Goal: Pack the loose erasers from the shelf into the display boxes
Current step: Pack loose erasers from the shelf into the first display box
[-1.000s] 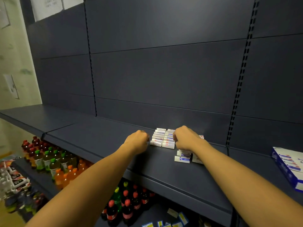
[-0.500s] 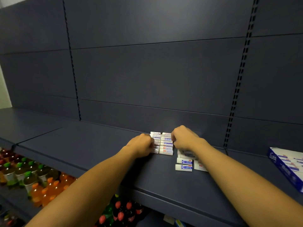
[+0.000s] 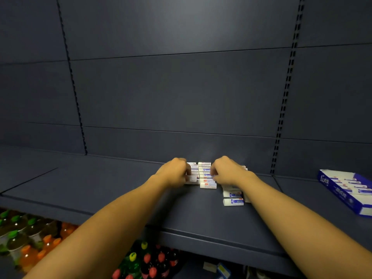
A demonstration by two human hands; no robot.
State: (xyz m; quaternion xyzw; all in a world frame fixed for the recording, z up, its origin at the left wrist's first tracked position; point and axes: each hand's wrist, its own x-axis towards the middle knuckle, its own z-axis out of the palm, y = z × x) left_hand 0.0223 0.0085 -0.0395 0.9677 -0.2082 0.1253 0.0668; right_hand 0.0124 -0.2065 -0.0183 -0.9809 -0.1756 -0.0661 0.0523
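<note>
Hands (image 3: 175,172) (image 3: 227,172) apparently gripping erasers (image 3: 204,175) on dark shelf (image 3: 120,188).

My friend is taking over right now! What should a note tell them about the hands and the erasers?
Left hand: fingers curled on the left side of the stacked erasers at the back of the shelf.
Right hand: curled on the stack's right side.
More loose erasers lie just right of the stack, nearer the shelf's front edge.
Blue display box sits far right on the shelf, with erasers already showing inside.
Left: move the stack and the loose erasers into the box.
</note>
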